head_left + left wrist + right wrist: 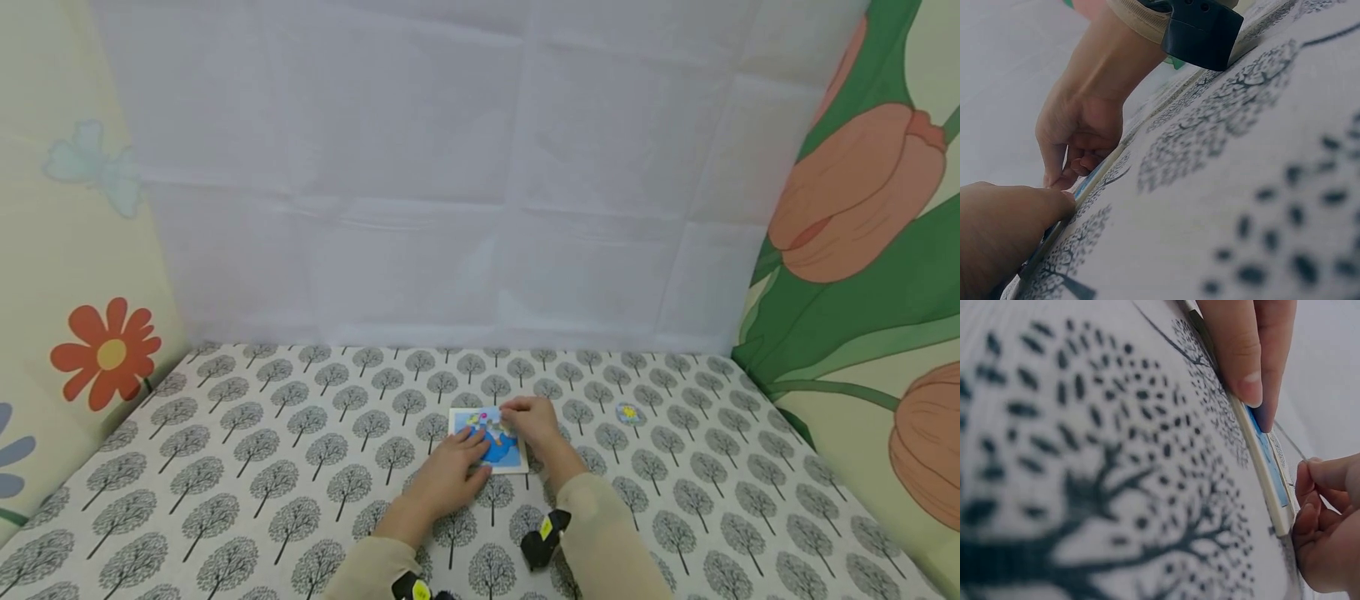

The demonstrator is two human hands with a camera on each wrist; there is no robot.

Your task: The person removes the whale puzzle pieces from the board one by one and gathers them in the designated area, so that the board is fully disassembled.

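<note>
A small puzzle board [512, 461] with a pale border and a blue picture lies flat on the patterned cloth. My left hand [450, 473] rests over its left side, fingers stretched across the picture and thumb near the front edge. In the right wrist view the left thumb [1250, 387] sits at the board's rim. At the upper right corner my right hand [534, 421] has curled fingers, thumb and index together pinching a small puzzle piece, mostly hidden by the fingertips. The left wrist view shows this right hand [1088, 134] low over the board's edge.
A small round blue disc with a yellow figure [628, 412] lies on the cloth to the right of the board. The tree-print cloth [292, 450] covers the table. Behind it hangs a white sheet [405, 267], with flower-patterned panels at both sides.
</note>
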